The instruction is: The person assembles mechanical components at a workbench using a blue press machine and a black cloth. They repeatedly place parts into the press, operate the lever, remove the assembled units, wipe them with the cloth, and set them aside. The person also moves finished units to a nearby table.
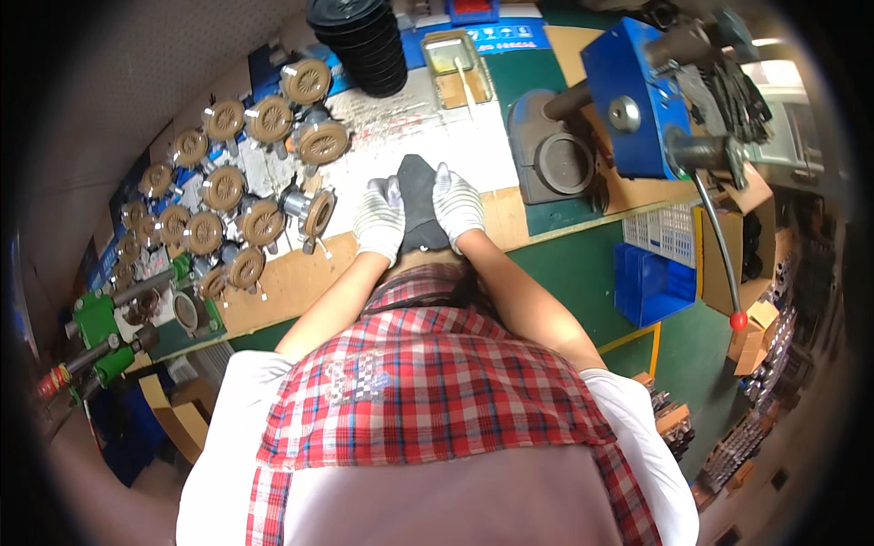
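Observation:
Both my hands wear white knitted work gloves with grey fingertips. Between them, at the near edge of the workbench [505, 211], is a dark grey, soft-looking piece [419, 193] with a pointed far end. My left hand [380, 217] grips its left edge, and my right hand [457, 205] grips its right edge. The thumbs lie along its sides, while some fingers are hidden. What kind of piece it is I cannot make out. To the left of my hands, several metal parts with brown ribbed round caps [264, 221] crowd the bench.
A stack of black tubs [371, 56] stands at the back, beside a tray [441, 56] with a brush [464, 80] in it. On the right is a blue lever press [628, 100] with a red-knobbed handle [738, 320]. Green clamping tools [96, 320] are at far left; a blue bin [648, 284] sits below right.

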`<action>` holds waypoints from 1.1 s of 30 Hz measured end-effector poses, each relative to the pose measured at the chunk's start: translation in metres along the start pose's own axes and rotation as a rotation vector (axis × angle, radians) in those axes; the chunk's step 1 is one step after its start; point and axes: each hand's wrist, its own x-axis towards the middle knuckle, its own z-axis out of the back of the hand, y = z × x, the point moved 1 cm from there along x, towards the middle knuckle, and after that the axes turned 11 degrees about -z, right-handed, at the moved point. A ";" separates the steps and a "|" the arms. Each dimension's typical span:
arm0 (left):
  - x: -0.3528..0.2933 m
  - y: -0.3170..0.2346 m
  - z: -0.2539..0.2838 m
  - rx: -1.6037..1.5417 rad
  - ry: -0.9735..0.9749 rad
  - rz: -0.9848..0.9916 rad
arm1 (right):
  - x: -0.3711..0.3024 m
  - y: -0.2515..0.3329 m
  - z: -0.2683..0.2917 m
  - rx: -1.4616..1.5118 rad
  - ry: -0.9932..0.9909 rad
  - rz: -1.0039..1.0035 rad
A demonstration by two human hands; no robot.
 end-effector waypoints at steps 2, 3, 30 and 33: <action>0.004 -0.014 0.022 0.125 -0.109 -0.197 | -0.001 -0.001 0.009 -0.010 -0.023 0.148; 0.017 -0.025 0.038 0.222 0.014 -0.279 | -0.001 0.006 0.020 -0.032 -0.042 0.213; -0.024 0.018 -0.081 -2.106 0.063 0.792 | -0.031 -0.104 0.101 -0.289 -0.716 0.247; -0.007 0.022 -0.080 -0.521 0.307 -0.308 | -0.044 -0.103 0.119 -0.186 -0.696 0.235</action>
